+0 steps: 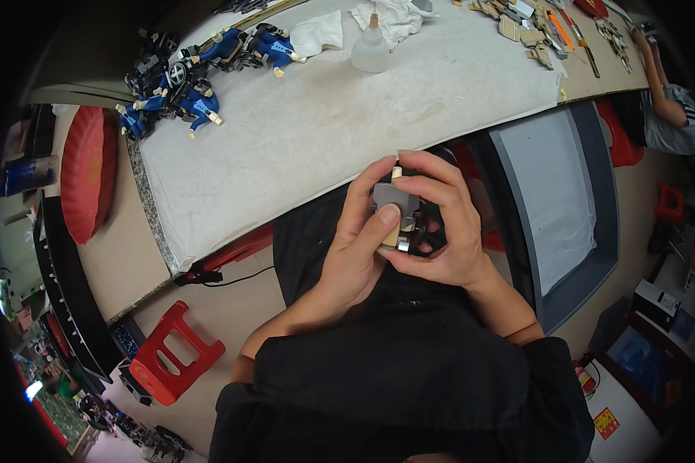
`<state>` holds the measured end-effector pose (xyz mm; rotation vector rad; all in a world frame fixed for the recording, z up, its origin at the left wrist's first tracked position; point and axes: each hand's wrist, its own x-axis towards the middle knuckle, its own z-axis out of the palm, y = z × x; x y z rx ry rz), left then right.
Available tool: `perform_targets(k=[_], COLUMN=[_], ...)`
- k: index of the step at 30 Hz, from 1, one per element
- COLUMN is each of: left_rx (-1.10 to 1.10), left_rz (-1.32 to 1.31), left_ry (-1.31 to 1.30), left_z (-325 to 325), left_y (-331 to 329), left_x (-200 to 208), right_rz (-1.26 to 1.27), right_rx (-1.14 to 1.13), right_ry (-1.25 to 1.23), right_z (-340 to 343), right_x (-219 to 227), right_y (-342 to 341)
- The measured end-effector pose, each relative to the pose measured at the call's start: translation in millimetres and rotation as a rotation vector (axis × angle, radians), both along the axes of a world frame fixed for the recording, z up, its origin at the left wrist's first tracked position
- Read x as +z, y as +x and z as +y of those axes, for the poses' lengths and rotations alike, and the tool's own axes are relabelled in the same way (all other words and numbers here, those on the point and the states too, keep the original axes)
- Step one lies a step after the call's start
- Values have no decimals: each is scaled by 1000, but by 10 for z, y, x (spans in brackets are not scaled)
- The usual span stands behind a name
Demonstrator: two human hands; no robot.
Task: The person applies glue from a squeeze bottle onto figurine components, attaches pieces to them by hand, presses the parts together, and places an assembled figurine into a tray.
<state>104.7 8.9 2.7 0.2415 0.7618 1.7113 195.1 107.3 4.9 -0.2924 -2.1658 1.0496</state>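
Note:
Above my lap, just off the table's near edge, both hands hold a small grey, beige and black toy model piece (392,194). My left hand (357,243) grips its left side, with the thumb pressed across its front. Curled around its right side and top is my right hand (455,228), whose index fingertip meets the left one near a small pale part at the top. A shiny metallic bit shows at its lower end. My fingers hide much of the piece, so I cannot tell its full shape.
Several blue-suited toy figures with black parts (224,50) pile up at the table's far left. Beyond stand a translucent bottle (371,52) and white cloth (398,19); beige pieces (517,29) lie far right. A grey-rimmed tray (611,258), red basin (89,174) and red stool (143,369) flank me.

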Motion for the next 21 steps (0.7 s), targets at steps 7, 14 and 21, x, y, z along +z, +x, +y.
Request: perform_targets(k=[7, 14, 21], left_rx=[-29, -57, -53], left_rz=[-82, -70, -141], left_ry=[-2, -33, -81], left_z=[-1, -11, 6], left_y=[-3, -5, -17], left_x=[-28, -45, -18], right_rz=[-85, -147, -209], right_rx=[50, 45, 67], right_ry=[-167, -199, -245], right_z=[21, 4, 6], right_x=[-22, 15, -21], right_y=[46, 89, 100])
